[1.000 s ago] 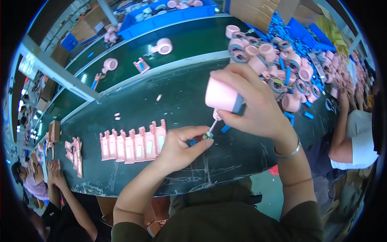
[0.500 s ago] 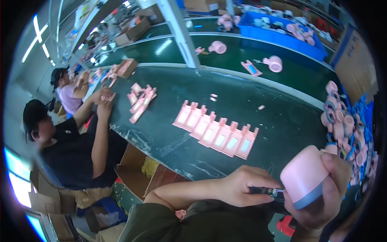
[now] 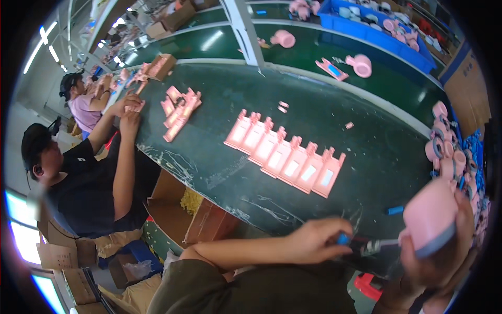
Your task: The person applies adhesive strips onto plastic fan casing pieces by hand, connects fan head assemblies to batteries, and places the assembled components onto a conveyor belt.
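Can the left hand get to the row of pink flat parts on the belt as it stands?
Probably not right away: the left hand is pinching a small blue-tipped part. Otherwise nothing stands between it and the row of pink flat parts.

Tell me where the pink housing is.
Head view, far right: the pink housing sits in the right hand, below the heap of pink parts.

The person wears a dark olive-green top, its cloth filling the lower middle of the head view across the chest and shoulder. The left sleeve (image 3: pixel 196 285) is short and ends above the elbow, leaving the forearm bare down to the left hand (image 3: pixel 314 239), which has no glove or ring that can be made out. The right hand (image 3: pixel 444 256) is bare too; its wrist sits at the dark rim of the picture, too blurred to tell any details.
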{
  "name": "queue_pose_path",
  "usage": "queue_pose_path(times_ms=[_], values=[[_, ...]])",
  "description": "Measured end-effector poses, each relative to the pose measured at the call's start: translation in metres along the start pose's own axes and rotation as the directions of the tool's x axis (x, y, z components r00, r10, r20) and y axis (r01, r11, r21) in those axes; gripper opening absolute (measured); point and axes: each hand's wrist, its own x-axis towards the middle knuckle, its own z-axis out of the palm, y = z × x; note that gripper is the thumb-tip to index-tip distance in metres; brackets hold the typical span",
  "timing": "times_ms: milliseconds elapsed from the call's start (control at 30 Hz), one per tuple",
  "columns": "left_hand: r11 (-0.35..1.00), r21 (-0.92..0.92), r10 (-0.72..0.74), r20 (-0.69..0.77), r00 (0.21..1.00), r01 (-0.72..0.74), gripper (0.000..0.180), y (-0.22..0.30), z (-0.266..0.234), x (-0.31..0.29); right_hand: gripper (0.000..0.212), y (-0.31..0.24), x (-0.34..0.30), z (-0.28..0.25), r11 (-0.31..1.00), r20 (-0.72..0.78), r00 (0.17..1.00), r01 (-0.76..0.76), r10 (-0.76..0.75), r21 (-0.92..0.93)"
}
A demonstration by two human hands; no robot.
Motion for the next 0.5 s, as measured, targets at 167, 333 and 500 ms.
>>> queue_pose_path(times_ms=[167, 333, 500], values=[[0.882, 0.467, 0.171, -0.183, 0.968, -0.068, 0.023, -0.009, -0.060, 0.010, 0.058, 0.028, 0.037, 0.083, 0.983, -0.083, 0.997, 0.018, -0.002, 0.184], [0.824, 0.541, -0.015, -0.277, 0.961, 0.169, 0.019, -0.005, -0.074, 0.066, 0.049, 0.068, 0.056, 0.120, 0.999, -0.146, 0.989, 0.026, -0.024, 0.018], [0.649, 0.759, 0.091, -0.153, 0.984, 0.058, 0.016, -0.034, -0.072, 0.081, 0.050, 0.081, 0.051, 0.139, 0.998, -0.052, 0.998, -0.039, 0.041, 0.039]])
